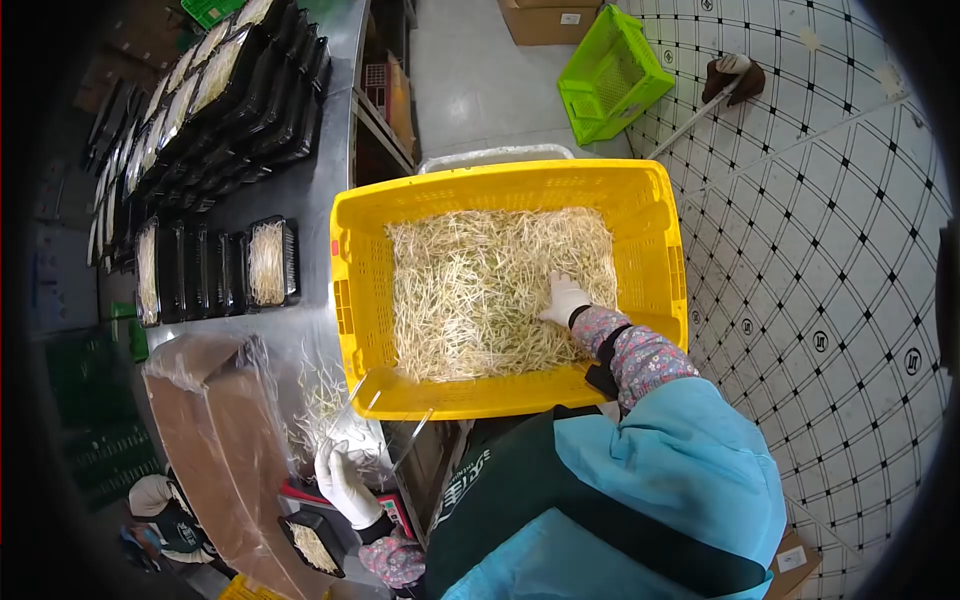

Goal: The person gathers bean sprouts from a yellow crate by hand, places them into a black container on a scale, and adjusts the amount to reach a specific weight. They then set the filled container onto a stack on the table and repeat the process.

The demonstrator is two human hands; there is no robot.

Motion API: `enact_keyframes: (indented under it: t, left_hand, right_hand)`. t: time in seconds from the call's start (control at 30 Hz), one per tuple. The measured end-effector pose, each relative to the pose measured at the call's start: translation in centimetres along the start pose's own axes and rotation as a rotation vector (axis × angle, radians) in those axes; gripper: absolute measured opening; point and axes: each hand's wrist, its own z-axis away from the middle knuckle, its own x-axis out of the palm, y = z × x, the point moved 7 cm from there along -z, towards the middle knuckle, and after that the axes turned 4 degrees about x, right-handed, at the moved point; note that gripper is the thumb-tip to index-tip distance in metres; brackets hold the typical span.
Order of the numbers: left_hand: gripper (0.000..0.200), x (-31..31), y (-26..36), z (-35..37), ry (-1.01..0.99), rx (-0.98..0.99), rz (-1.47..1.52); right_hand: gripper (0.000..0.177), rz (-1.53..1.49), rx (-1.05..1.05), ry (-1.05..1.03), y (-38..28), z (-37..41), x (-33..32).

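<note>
A yellow crate (505,400) holds a thick layer of pale bean sprouts (480,290). My right hand (566,300), in a white glove, rests on the sprouts at the crate's right side, its fingers spread and partly sunk in them. My left hand (345,484), also gloved in white, is at the lower left beside a loose heap of sprouts (325,415) above a red scale (395,514); its fingers look slightly bent and apart, with nothing visible held. Just below that hand lies a black tray (312,543) with sprouts in it.
Black trays (225,90) of sprouts are stacked on the metal table (330,130), with more trays (268,262) nearer. A plastic-covered brown box (215,440) stands left. Beyond the yellow crate are a green crate (612,80) and a cardboard box (550,22). Another person (175,515) is at the lower left.
</note>
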Motion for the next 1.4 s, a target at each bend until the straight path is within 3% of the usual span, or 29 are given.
enact_keyframes:
  t: [0.1,0.13,0.23,0.33,0.43,0.5,0.57,0.67,0.77,0.83,0.9,0.97,1.03,1.07,1.2,1.3,1.37,1.4]
  left_hand:
    - [0.034,-0.4,-0.6,-0.4,0.026,-0.008,0.011]
    - [0.034,-0.3,-0.5,-0.4,0.028,-0.003,0.013]
    - [0.032,-1.2,0.0,-0.3,0.051,0.001,-0.007]
    - [0.031,-2.0,-0.2,-0.3,0.081,0.005,-0.016]
    - [0.030,-1.7,-0.3,0.0,0.091,0.004,0.011]
    - [0.031,-1.3,0.0,0.4,0.086,0.002,0.018]
    - [0.032,-1.3,0.9,0.8,0.112,0.006,-0.026]
    - [0.031,-3.1,1.4,1.8,0.169,0.017,-0.051]
    - [0.031,-5.6,1.4,3.0,0.254,0.041,-0.044]
    - [0.031,-7.3,1.5,3.9,0.307,0.044,-0.020]
    - [0.032,-9.1,1.5,4.6,0.347,0.065,-0.032]
    - [0.033,-10.7,1.0,5.1,0.363,0.081,0.019]
    - [0.032,-12.2,0.8,5.6,0.384,0.084,0.047]
    - [0.031,-13.3,0.8,5.9,0.392,0.091,0.080]
    - [0.027,-18.3,1.4,8.6,0.489,0.132,0.177]
    - [0.026,-22.7,1.8,11.2,0.559,0.208,0.181]
    - [0.025,-25.5,2.4,13.3,0.607,0.275,0.197]
    - [0.026,-26.7,2.8,14.4,0.635,0.300,0.175]
  right_hand:
    - [0.066,-0.206,0.047,-0.236,2.6,-3.0,3.4]
    - [0.054,-0.196,0.094,-0.282,2.9,-3.4,2.7]
    - [0.051,-0.265,-0.026,-0.244,3.3,-4.9,-0.8]
    - [0.056,-0.488,-0.166,-0.303,1.0,-5.5,-6.8]
    - [0.057,-0.383,-0.345,-0.103,-3.1,-6.4,-8.7]
    - [0.072,-0.257,-0.380,-0.239,-5.0,-8.2,-5.6]
    - [0.078,-0.352,-0.306,-0.018,-4.5,-11.2,-0.9]
    - [0.074,-0.378,-0.161,-0.036,-4.4,-10.6,0.4]
    - [0.067,-0.544,-0.180,-0.249,-2.4,-12.0,3.1]
    - [0.056,-0.575,-0.189,-0.117,-3.8,-7.8,-4.4]
    - [0.052,-0.909,-0.314,-0.103,-2.1,-9.4,-4.0]
    - [0.051,-1.028,-0.121,-0.245,-2.1,-7.6,-5.1]
    - [0.052,-0.316,-0.120,-0.211,-3.0,-6.8,-6.8]
    - [0.049,-0.641,-0.321,-0.195,-3.6,-8.3,-5.7]
    - [0.045,-0.783,-0.499,-0.249,-16.0,-0.3,-12.7]
    - [0.041,-0.680,-0.851,-0.223,-26.9,6.3,-15.8]
    - [0.040,-0.612,-1.019,-0.334,-35.2,14.8,-18.1]
    - [0.040,-0.581,-1.117,-0.331,-38.5,16.3,-16.7]
